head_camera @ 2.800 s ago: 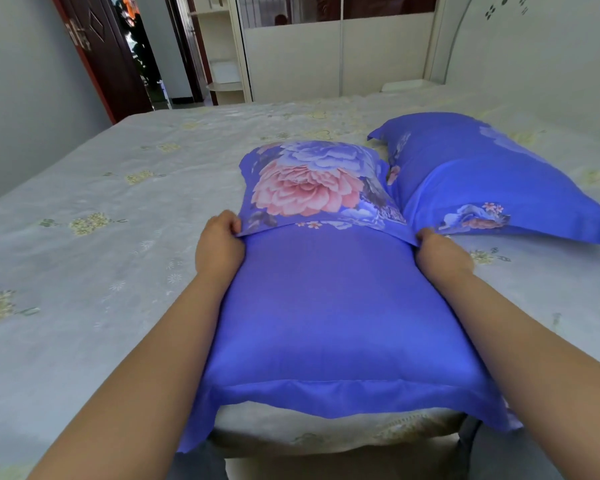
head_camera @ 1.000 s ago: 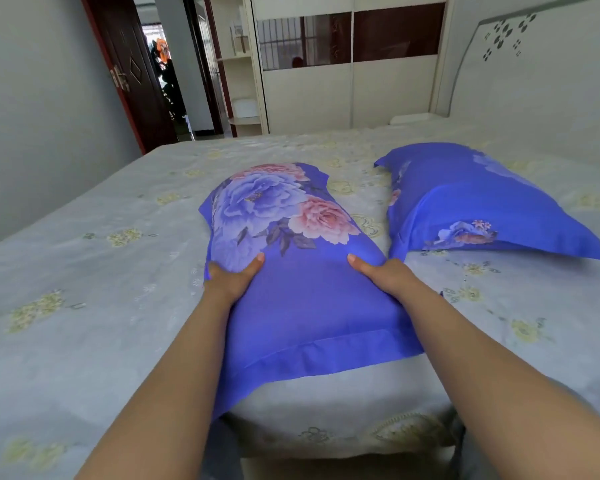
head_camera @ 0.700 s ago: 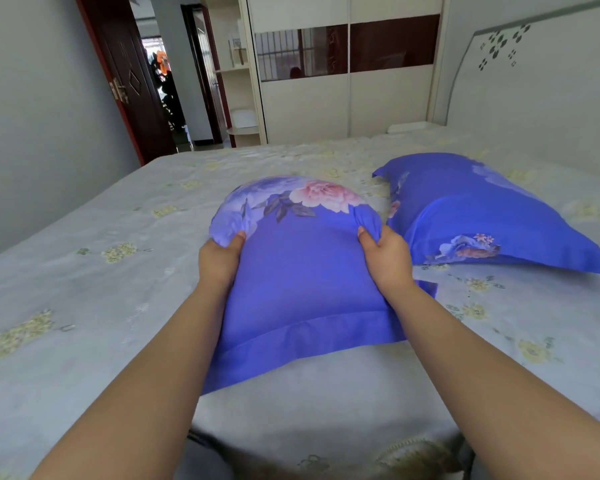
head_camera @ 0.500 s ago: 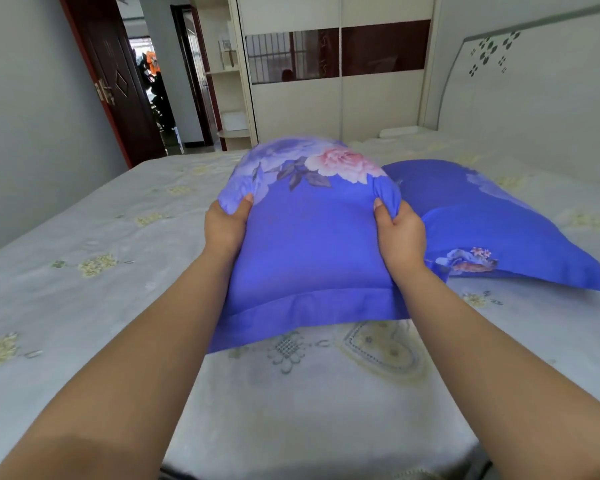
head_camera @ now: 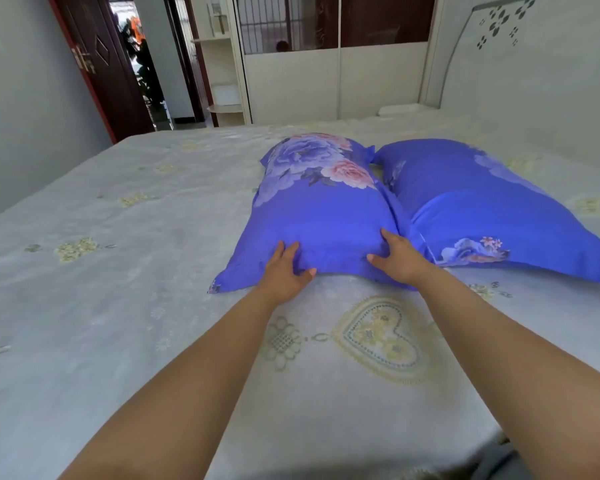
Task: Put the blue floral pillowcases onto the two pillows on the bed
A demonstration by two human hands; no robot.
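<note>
Two pillows in blue floral pillowcases lie side by side on the bed [head_camera: 118, 306]. The left pillow [head_camera: 319, 209] shows large pink and lilac flowers at its far end. The right pillow [head_camera: 492, 209] touches it along one side and reaches toward the headboard. My left hand [head_camera: 286, 268] rests flat on the near hem of the left pillow, fingers spread. My right hand [head_camera: 397, 254] presses the same pillow's near right corner with straight fingers. Both pillows are fully covered; no bare pillow shows.
A pale embroidered sheet covers the wide bed. The white headboard [head_camera: 534, 71] stands at the right. A white wardrobe [head_camera: 326, 74] and a shelf unit [head_camera: 222, 74] stand beyond the far edge. A dark red door [head_camera: 101, 64] is open at the back left.
The left pillow, lifted in both hands half a second ago, now lies flat beside the right pillow, farther from me. My hands have let go and rest on its near edge.
</note>
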